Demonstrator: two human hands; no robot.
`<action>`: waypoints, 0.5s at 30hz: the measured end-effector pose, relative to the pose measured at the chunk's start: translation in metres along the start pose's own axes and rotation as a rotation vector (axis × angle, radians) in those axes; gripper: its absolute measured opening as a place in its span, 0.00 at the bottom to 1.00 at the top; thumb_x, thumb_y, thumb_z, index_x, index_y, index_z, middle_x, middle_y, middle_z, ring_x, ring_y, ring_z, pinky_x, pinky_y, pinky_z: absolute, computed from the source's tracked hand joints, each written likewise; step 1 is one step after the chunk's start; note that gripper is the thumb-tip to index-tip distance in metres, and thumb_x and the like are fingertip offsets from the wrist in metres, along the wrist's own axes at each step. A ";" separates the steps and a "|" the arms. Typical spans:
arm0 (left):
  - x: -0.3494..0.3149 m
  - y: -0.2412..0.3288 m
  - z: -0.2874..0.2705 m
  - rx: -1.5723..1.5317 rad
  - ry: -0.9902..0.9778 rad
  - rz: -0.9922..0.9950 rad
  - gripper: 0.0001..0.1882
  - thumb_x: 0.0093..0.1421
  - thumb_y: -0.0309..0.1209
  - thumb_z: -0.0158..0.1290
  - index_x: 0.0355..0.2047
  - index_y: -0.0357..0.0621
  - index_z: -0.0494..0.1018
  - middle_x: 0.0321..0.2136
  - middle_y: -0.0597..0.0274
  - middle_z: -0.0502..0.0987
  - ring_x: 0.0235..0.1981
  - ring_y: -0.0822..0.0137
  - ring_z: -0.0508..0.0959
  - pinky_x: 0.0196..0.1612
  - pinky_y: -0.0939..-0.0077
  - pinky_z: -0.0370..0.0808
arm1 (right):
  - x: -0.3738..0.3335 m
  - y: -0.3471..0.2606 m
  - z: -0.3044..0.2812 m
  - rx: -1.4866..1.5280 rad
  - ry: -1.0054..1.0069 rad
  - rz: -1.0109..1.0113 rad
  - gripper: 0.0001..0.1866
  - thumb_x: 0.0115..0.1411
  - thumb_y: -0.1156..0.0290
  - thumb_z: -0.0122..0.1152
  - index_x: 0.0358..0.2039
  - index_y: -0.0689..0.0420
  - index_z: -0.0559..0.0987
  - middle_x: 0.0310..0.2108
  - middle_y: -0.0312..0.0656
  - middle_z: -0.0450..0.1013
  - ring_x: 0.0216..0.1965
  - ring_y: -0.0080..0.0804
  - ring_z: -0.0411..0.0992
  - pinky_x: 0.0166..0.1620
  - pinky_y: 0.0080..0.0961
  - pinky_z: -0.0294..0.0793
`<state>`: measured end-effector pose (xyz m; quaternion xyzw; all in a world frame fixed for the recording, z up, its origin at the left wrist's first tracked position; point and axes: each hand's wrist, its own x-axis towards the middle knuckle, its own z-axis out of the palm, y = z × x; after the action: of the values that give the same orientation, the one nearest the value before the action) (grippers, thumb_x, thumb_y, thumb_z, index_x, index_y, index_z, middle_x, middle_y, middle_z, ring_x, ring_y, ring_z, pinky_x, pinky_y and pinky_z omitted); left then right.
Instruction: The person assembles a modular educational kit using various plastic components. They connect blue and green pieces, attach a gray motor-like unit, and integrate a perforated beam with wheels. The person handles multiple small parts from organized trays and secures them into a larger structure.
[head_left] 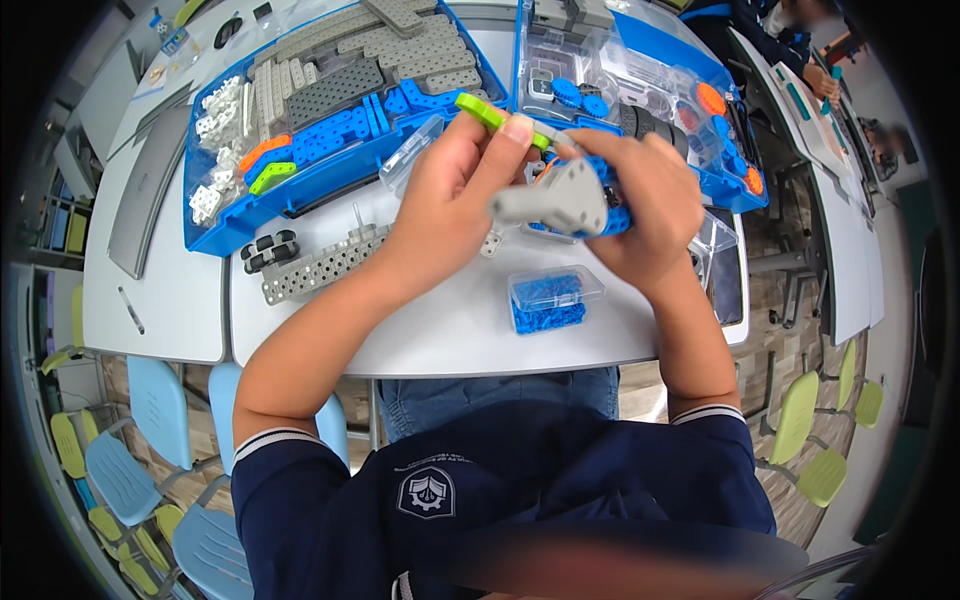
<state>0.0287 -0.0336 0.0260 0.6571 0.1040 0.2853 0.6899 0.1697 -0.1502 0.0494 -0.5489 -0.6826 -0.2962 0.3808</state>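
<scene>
My left hand (445, 190) pinches a bright green plastic building beam (482, 112) between thumb and fingers, above the table's middle. Close against it, my right hand (645, 195) is wrapped round a grey and blue building-part assembly (560, 202), whose rounded grey arm points left. The two pieces meet near my fingertips; whether they are joined is hidden by the fingers. Below my hands sits a small clear box (548, 318) of blue connector pins, its lid raised. A grey perforated beam with black wheels (318, 270) lies on the table beside my left forearm.
Behind my hands stands a blue tray (225, 238) of grey, white, blue, orange and green parts. Another blue tray (748, 195) at right holds gears and wheels. A pen (131, 310) lies on the left table. Chairs (158, 410) surround the tables; another person's hand (822, 85) is far right.
</scene>
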 end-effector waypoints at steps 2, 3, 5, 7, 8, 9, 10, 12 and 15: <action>0.004 0.003 -0.009 0.121 -0.058 0.011 0.21 0.72 0.48 0.42 0.40 0.40 0.69 0.26 0.66 0.71 0.22 0.78 0.71 0.25 0.83 0.67 | 0.002 0.008 -0.004 0.002 -0.014 0.016 0.22 0.36 0.74 0.69 0.38 0.60 0.80 0.24 0.36 0.76 0.22 0.29 0.71 0.27 0.28 0.60; 0.007 0.006 -0.014 0.046 -0.139 -0.027 0.23 0.72 0.49 0.41 0.40 0.39 0.70 0.26 0.65 0.71 0.22 0.77 0.72 0.24 0.82 0.68 | 0.003 0.011 -0.005 -0.026 -0.017 -0.028 0.22 0.36 0.74 0.69 0.38 0.59 0.80 0.24 0.35 0.77 0.22 0.28 0.71 0.28 0.27 0.59; 0.010 0.011 -0.023 -0.115 -0.293 -0.071 0.27 0.71 0.53 0.40 0.42 0.38 0.71 0.26 0.64 0.72 0.21 0.75 0.73 0.23 0.81 0.69 | 0.004 0.017 -0.008 -0.077 0.009 -0.086 0.22 0.37 0.74 0.68 0.38 0.58 0.80 0.25 0.33 0.77 0.22 0.27 0.71 0.29 0.25 0.58; 0.012 0.017 -0.030 -0.292 -0.405 -0.150 0.33 0.71 0.57 0.35 0.46 0.35 0.71 0.26 0.64 0.72 0.22 0.72 0.75 0.21 0.80 0.70 | 0.003 0.020 -0.010 -0.154 0.055 -0.117 0.20 0.40 0.72 0.66 0.39 0.55 0.81 0.27 0.30 0.79 0.24 0.23 0.71 0.34 0.25 0.57; 0.014 0.020 -0.033 -0.419 -0.468 -0.209 0.34 0.71 0.57 0.34 0.46 0.35 0.71 0.26 0.63 0.72 0.22 0.71 0.76 0.20 0.79 0.70 | 0.003 0.022 -0.012 -0.187 0.076 -0.138 0.20 0.41 0.71 0.66 0.39 0.55 0.82 0.27 0.29 0.79 0.24 0.22 0.72 0.35 0.26 0.57; 0.015 0.023 -0.036 -0.546 -0.529 -0.268 0.34 0.71 0.57 0.33 0.47 0.34 0.71 0.26 0.63 0.73 0.22 0.71 0.76 0.20 0.79 0.70 | 0.004 0.024 -0.012 -0.214 0.102 -0.153 0.19 0.42 0.70 0.65 0.39 0.54 0.82 0.28 0.29 0.79 0.25 0.21 0.72 0.36 0.26 0.57; 0.016 0.024 -0.036 -0.643 -0.556 -0.291 0.35 0.72 0.56 0.30 0.47 0.33 0.71 0.27 0.62 0.74 0.22 0.70 0.77 0.19 0.79 0.70 | 0.003 0.024 -0.013 -0.224 0.122 -0.144 0.18 0.44 0.68 0.64 0.39 0.53 0.83 0.29 0.30 0.80 0.27 0.22 0.73 0.41 0.26 0.58; 0.016 0.026 -0.036 -0.556 -0.544 -0.365 0.32 0.72 0.53 0.32 0.48 0.32 0.70 0.29 0.59 0.75 0.23 0.68 0.77 0.19 0.77 0.72 | 0.003 0.026 -0.012 -0.207 0.121 -0.190 0.19 0.43 0.68 0.64 0.39 0.52 0.83 0.30 0.32 0.80 0.29 0.23 0.74 0.42 0.25 0.59; 0.014 0.024 -0.033 -0.559 -0.513 -0.363 0.23 0.71 0.41 0.43 0.52 0.29 0.68 0.37 0.50 0.78 0.29 0.63 0.81 0.27 0.71 0.80 | 0.003 0.028 -0.008 -0.106 0.095 -0.178 0.18 0.44 0.69 0.64 0.40 0.53 0.83 0.36 0.34 0.80 0.36 0.28 0.77 0.44 0.24 0.62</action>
<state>0.0171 0.0017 0.0484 0.4656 -0.0386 0.0033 0.8842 0.1985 -0.1485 0.0559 -0.4909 -0.6930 -0.3903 0.3556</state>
